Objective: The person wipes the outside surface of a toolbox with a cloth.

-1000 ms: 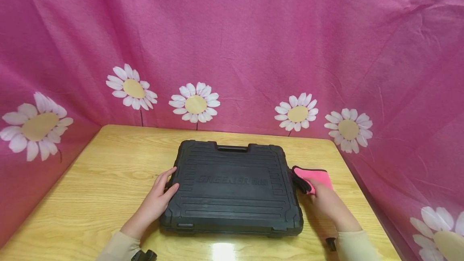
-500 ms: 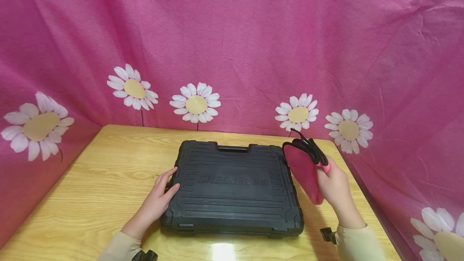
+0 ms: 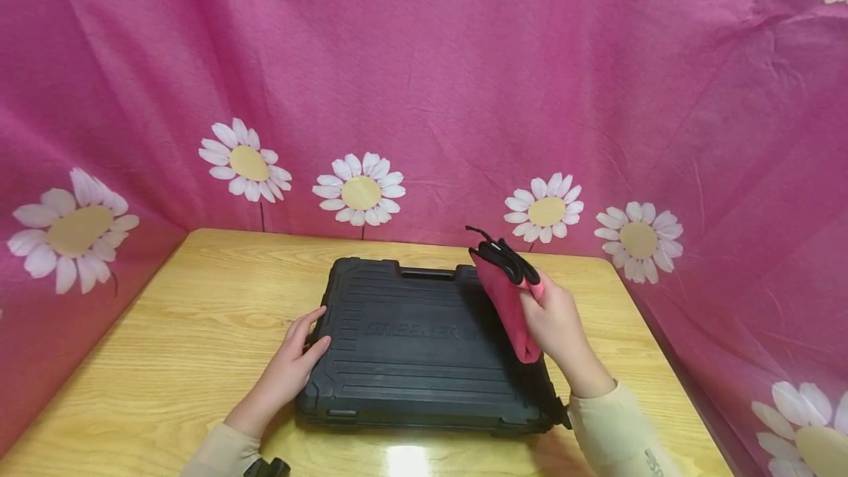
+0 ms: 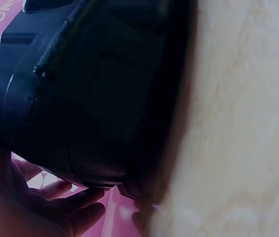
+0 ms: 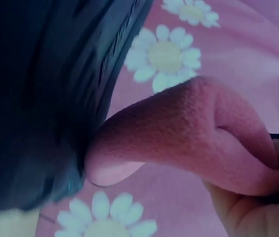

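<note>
A black hard plastic tool case (image 3: 411, 359) with raised ribs and "GREENER" lettering lies flat at mid-table, handle side away from me. My left hand (image 3: 288, 366) rests against its left edge, thumb by the top rim; in the left wrist view the fingers (image 4: 87, 217) reach along the case's side. My right hand (image 3: 559, 322) pinches a folded pink cloth (image 3: 506, 300) with black edging and holds it above the case's right part. Seen from the right wrist, the fuzzy cloth (image 5: 179, 133) hangs in a thick fold close by the case (image 5: 40, 98), which is blurred.
The case lies on a light wooden table (image 3: 199, 315). A pink curtain (image 3: 430, 94) printed with white daisies surrounds its back and sides. Black wrist straps (image 3: 268, 467) show at the sleeves.
My right hand lifted the pink cloth off the table right of the case, then carried it left over the case. The left hand and the case stayed where they were.
</note>
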